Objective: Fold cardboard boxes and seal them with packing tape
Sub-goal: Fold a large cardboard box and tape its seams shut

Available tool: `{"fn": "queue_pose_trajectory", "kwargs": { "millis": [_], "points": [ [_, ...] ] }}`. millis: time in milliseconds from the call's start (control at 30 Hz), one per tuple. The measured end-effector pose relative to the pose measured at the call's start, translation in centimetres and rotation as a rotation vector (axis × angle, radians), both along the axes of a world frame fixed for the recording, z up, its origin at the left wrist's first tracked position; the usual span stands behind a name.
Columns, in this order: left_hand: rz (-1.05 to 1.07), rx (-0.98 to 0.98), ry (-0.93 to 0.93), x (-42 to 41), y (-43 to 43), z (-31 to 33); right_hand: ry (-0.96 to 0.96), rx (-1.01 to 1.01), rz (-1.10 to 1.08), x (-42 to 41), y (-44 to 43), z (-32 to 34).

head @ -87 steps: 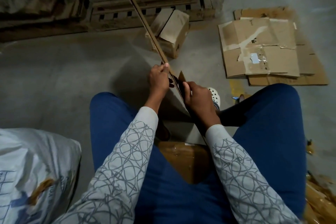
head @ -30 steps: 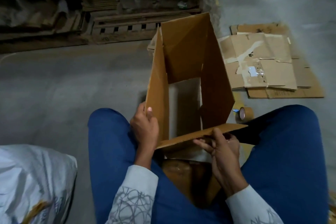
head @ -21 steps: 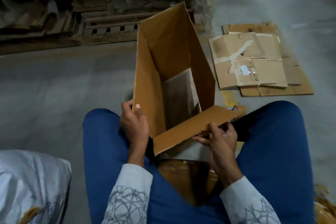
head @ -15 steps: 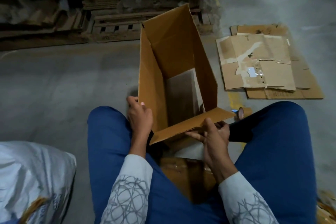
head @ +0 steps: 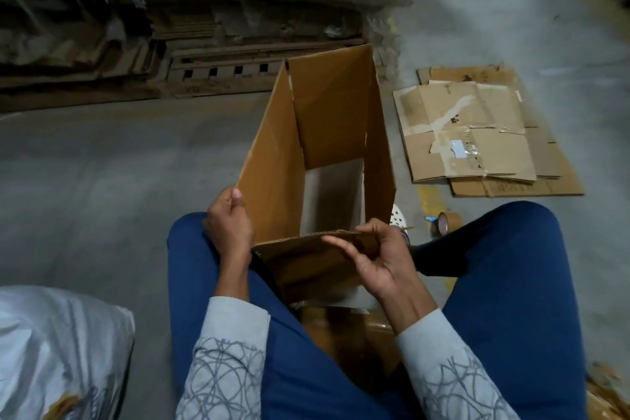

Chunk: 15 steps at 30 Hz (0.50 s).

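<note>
A brown cardboard box (head: 327, 119) stands opened into a tall tube between my knees, and the grey floor shows through its far end. My left hand (head: 229, 225) grips the lower edge of the box's left wall, thumb on the outside. My right hand (head: 378, 256) pinches the near flap (head: 306, 245), which lies almost level across the near opening. A roll of brown packing tape (head: 447, 222) lies on the floor by my right knee.
Flattened cardboard sheets (head: 477, 133) are stacked on the floor at the right. Wooden pallets (head: 218, 68) and piled cardboard line the back. A white sack (head: 51, 351) sits at my lower left. A brown seat (head: 344, 327) shows between my legs.
The flat cardboard was opened up into a square tube. My right hand has since turned the near flap further in toward level, while my left hand kept hold of the left wall.
</note>
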<state>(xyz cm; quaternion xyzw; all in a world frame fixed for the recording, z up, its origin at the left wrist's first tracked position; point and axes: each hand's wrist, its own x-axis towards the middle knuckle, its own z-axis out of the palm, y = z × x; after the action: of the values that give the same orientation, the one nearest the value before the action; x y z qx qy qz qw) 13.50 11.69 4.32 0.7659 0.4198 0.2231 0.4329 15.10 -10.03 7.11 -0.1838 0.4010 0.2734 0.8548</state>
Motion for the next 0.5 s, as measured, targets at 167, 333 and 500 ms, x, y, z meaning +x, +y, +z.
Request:
{"fn": "queue_pose_trajectory", "kwargs": {
  "millis": [167, 333, 500],
  "points": [
    [-0.072, -0.28, 0.135, -0.6, -3.4, -3.6, 0.104, -0.109, -0.037, 0.7, -2.5, -2.0],
    [-0.085, -0.365, 0.324, -1.0, -7.2, -5.0, 0.155, -0.198, 0.0, 1.1, -3.9, -5.0],
    [-0.12, 0.182, 0.176, -0.9, -7.8, -3.7, 0.084, -0.163, 0.066, 0.7, -3.1, -5.3]
  ]
}}
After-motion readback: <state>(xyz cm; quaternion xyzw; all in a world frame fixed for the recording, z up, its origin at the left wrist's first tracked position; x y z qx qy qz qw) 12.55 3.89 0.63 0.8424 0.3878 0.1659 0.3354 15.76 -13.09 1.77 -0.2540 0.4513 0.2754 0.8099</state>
